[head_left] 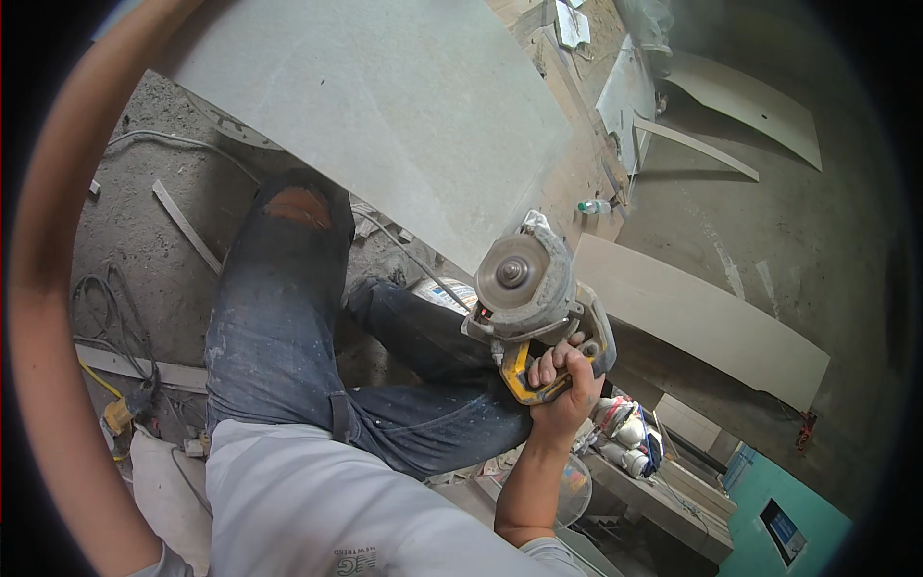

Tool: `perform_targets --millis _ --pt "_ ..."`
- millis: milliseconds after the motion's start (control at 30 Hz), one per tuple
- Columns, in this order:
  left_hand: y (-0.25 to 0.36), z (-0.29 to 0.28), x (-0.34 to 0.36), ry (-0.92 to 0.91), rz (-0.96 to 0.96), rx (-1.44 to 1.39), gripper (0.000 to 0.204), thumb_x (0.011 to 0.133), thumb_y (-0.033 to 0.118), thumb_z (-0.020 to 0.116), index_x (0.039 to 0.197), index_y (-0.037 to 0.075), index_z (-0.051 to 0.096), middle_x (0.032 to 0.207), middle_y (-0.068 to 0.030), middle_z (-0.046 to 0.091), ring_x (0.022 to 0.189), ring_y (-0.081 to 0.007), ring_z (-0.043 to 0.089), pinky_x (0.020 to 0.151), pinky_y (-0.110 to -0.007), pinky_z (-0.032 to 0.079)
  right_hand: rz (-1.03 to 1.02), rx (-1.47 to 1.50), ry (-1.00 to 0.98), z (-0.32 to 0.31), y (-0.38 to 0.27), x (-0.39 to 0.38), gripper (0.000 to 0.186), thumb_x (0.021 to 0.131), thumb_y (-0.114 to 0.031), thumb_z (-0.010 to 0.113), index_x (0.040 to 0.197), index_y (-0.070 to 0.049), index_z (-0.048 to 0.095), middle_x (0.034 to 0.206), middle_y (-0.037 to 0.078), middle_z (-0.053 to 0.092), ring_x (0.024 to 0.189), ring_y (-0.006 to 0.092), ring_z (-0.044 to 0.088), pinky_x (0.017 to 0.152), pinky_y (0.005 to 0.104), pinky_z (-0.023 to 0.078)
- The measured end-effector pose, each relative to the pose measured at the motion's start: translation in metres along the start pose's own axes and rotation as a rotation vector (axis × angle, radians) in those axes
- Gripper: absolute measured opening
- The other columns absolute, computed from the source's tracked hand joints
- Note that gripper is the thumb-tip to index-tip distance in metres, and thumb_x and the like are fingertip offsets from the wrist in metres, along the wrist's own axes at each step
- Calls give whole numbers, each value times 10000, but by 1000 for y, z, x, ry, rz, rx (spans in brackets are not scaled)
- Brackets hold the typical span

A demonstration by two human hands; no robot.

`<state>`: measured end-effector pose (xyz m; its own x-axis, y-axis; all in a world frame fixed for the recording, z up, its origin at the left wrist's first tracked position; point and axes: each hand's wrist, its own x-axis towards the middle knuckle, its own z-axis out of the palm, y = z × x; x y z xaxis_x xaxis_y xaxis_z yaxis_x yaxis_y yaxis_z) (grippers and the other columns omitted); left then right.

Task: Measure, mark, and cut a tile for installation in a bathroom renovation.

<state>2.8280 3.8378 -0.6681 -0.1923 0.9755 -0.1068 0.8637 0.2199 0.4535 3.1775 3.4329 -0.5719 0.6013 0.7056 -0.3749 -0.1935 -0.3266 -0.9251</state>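
Note:
My right hand (565, 373) is wrapped round the yellow and black handle of a dusty hand-held circular saw (550, 298). Its round metal blade (512, 272) faces up towards me, and I cannot tell whether it spins. The saw is held at the near right corner of a large pale grey tile slab (385, 106); whether they touch is unclear. My left arm (43, 288) reaches up along the left side to the slab's far left end, where the hand is cut off by the picture's edge.
A long cut tile piece (702, 317) lies to the right, with more offcuts (745, 106) beyond. A small bottle (594, 206) lies near the slab. Cables (115, 308) and a yellow connector (117, 416) are on the floor at left. Planks (663, 490) with clutter stand lower right.

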Motion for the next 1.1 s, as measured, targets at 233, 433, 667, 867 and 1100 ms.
perform_targets --millis 233,433,667,867,1100 --pt "-17 9 16 124 205 125 251 1013 159 551 907 6 720 823 -168 713 765 -302 686 742 -475 528 42 78 -11 -3 -1 2 239 954 -45 558 1186 2 522 790 74 536 577 160 541 523 331 491" --pt "-16 9 15 116 206 114 241 1000 165 568 917 6 729 841 -188 724 764 -325 698 749 -490 534 42 25 -47 -1 -1 3 266 939 -51 578 1192 5 520 773 76 537 577 162 540 524 333 484" --pt "-20 0 11 147 267 200 212 986 206 609 963 85 781 966 -203 781 876 -308 763 790 -492 553 30 98 -65 -6 2 4 269 938 -71 571 1194 6 542 788 60 533 567 145 520 510 313 474" --pt "-32 27 14 94 269 269 425 964 392 586 1098 52 804 1137 -246 762 1107 -422 729 1073 -571 515 25 85 -69 -13 2 6 260 941 -50 553 1195 5 545 786 70 539 576 151 531 511 315 481" --pt "-94 58 50 182 403 321 368 1076 385 477 1118 81 679 1003 -216 732 954 -432 706 823 -532 532 7 140 -53 -16 11 7 260 942 -41 560 1196 13 548 779 72 545 584 155 537 528 319 480"
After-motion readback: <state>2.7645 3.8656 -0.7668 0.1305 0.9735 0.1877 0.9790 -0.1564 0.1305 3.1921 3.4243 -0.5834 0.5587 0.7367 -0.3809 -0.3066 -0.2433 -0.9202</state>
